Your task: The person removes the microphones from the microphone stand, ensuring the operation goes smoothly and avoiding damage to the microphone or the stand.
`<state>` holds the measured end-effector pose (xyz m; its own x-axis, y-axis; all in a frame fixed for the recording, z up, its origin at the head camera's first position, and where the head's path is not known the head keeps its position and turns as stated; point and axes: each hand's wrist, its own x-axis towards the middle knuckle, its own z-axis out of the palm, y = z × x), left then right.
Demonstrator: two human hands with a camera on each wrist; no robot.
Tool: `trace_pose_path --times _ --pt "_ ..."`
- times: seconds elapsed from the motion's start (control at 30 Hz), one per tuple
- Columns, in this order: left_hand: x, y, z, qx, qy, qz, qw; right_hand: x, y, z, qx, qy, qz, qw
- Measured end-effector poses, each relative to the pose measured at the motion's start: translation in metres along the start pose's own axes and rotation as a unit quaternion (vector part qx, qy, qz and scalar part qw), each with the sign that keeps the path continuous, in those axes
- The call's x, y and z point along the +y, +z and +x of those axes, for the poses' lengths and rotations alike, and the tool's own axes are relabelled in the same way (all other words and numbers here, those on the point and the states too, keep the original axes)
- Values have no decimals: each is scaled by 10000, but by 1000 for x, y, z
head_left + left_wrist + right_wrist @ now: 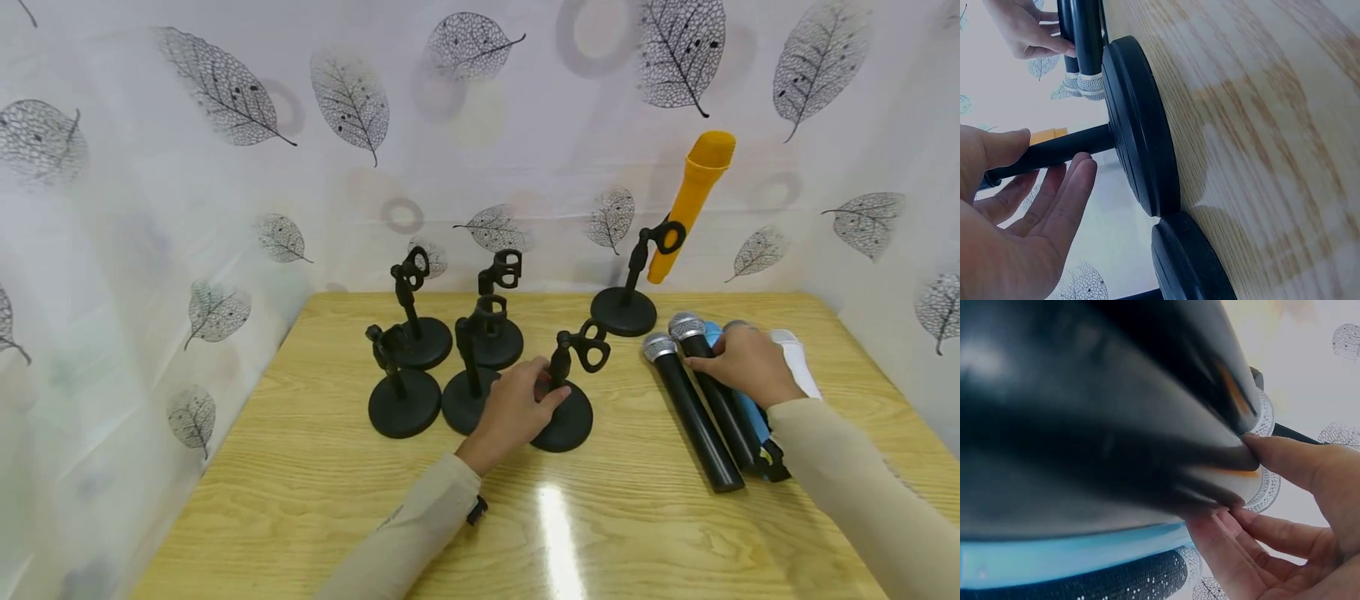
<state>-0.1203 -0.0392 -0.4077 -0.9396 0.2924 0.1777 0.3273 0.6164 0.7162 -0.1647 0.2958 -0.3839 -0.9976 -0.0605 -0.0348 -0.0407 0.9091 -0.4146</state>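
My left hand [517, 408] holds the stem of a black desktop microphone stand [572, 423] with a round base. In the left wrist view, the thumb and fingers lie around that stem [1069, 149], and the stand's clip is mostly hidden. On the right, my right hand [753, 367] pinches a black microphone [722, 408] with a silver mesh head, near its upper end. Another black microphone [693, 417] lies along its left side. A light-blue microphone [1085, 553] and a dark glittery one [1141, 575] lie on its other side, partly hidden by the hand and sleeve.
Several black stands stand left of centre, including a front-left one [405, 404] and a back-left one [423, 343]. At the back right, a yellow microphone [690, 200] leans in a stand [624, 312]. A white item [798, 362] lies beyond the right hand on the wooden table [300, 500].
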Motion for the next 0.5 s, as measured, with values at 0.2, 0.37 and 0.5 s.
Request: trace_pose_path --times 0.2,0.37,0.5 --pt "0 1 0 85 64 96 9999 -2 5 -1 -2 -66 -209 9998" --pt "0 4 1 181 148 200 9995 -1 10 -1 -38 89 -390 9992" --pt "-1 5 3 178 106 105 9997 -2 13 0 0 96 -539 9985"
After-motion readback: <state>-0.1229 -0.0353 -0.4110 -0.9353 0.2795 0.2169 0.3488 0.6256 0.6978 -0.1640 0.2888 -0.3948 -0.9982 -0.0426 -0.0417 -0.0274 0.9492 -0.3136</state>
